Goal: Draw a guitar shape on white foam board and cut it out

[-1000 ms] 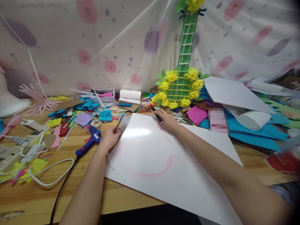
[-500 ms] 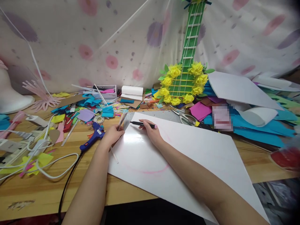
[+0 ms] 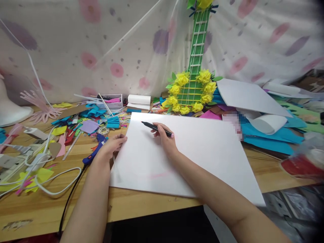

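Note:
In my right hand (image 3: 164,137) is a black marker (image 3: 150,125), its tip pointing left, over a large white board (image 3: 202,145). The tip seems to be above the surface, not clearly touching it. A faint pink curved line (image 3: 160,175) shows on the board near its front edge. My left hand (image 3: 113,146) grips the board's left edge, with the thumb near the top face and the other fingers partly hidden. Just left of that hand lies a blue glue gun (image 3: 95,151) with a black cable.
Paper scraps (image 3: 90,126), a tape roll (image 3: 103,130) and a pen box (image 3: 113,101) litter the back. A green paper guitar (image 3: 196,67) with yellow flowers stands behind the board. White cables (image 3: 59,192) lie left; blue sheets (image 3: 273,140) and a red-and-white container (image 3: 302,162) are right.
The board has turned and slid back, so its far edge now covers the scissors and grey mat. My left hand moved to its edge. The marker stays in my right hand.

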Tool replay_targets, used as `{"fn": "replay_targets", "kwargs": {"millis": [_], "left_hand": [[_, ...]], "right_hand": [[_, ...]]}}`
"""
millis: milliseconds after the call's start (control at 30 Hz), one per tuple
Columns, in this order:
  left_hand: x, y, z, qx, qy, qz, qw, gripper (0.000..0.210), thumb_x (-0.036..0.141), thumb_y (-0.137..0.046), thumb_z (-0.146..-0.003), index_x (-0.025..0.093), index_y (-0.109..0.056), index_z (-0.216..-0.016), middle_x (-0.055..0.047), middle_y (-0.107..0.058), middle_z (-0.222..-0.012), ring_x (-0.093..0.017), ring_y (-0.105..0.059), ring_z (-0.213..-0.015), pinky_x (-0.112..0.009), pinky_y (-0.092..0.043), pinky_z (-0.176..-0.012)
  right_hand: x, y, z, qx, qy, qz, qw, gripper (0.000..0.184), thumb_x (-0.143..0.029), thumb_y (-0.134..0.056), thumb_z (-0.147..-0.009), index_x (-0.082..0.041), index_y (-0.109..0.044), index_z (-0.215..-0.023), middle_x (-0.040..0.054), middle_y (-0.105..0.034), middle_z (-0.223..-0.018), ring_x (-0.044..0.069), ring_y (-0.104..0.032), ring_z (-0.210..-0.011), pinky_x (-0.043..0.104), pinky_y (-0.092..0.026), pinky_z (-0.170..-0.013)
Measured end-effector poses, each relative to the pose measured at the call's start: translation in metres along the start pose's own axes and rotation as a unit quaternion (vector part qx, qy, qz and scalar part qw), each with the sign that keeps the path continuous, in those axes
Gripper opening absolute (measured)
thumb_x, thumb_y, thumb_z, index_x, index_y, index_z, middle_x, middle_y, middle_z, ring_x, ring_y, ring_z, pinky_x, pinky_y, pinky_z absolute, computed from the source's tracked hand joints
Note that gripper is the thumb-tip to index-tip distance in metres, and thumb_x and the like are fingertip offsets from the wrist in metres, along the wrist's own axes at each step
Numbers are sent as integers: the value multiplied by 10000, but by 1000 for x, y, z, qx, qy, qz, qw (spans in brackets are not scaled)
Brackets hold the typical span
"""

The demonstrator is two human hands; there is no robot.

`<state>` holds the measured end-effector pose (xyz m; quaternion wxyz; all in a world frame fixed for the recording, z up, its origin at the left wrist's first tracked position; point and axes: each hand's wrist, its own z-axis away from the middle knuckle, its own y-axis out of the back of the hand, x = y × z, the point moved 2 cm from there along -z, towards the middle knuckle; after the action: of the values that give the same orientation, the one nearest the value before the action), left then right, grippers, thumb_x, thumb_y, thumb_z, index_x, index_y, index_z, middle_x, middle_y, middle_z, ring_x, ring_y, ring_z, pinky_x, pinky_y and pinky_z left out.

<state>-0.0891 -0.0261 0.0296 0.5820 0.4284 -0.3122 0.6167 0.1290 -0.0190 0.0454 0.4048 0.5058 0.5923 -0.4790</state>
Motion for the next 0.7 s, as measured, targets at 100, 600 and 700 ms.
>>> {"fn": "replay_targets", "kwargs": {"millis": [100,600,700], "left_hand": [[-1,7,-1,16,-17,23,999,333,272,-698,-561,195,-414,-714,116,-332,-459,-18,-237,-362,-156,-116,-372],[-7,5,1,-62,16,-174,983,419,390,-794,-450,167,-493,-639,61,-474,-489,-48,-330,-386,-192,-206,-371],[-8,10,-5,40,-2,-163,986,326,398,-720,-572,154,-534,-680,23,-542,-563,-64,-381,-408,-198,-237,-377]], "right_hand": [[-6,3,-1,4,5,-3,1000,336,-480,-513,-806,-226,-666,-964,34,-660,-902,145,-597,-760,309,-484,-710],[16,-24,-4,0,-27,-17,999,313,-449,-544,-786,-201,-654,-944,33,-657,-884,143,-606,-777,285,-489,-706],[25,-22,-6,12,-41,-5,999,332,-460,-533,-786,-202,-652,-958,27,-665,-826,136,-602,-735,285,-486,-697]]}}
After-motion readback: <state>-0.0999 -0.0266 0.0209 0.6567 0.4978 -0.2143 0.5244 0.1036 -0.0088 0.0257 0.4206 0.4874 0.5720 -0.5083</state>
